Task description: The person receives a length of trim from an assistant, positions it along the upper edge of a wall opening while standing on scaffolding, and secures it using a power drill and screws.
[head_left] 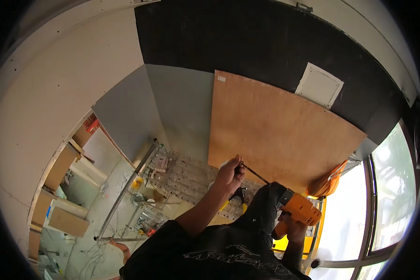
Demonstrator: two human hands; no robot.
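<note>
My right hand [295, 228] grips an orange power drill [303, 208] by its handle, at the right of my body. A long thin dark bit [255, 174] runs from the drill's black front end up and left toward my left hand [230, 174]. The fingers of that hand are closed on a small dark piece [239, 169] at the bit's far end; what it is cannot be made out. Just beyond both hands stands a large reddish-brown plywood sheet [275, 128]. Under my left forearm, a black-and-yellow hand tool [238, 198] shows in part.
A worn metal scaffold platform [184, 175] and a tubular rail [126, 189] lie lower left. Another person's hand [120, 246] is by the rail. Cables and boards [69, 221] are on the floor below. An orange bag [327, 183] and a window [392, 191] are at right.
</note>
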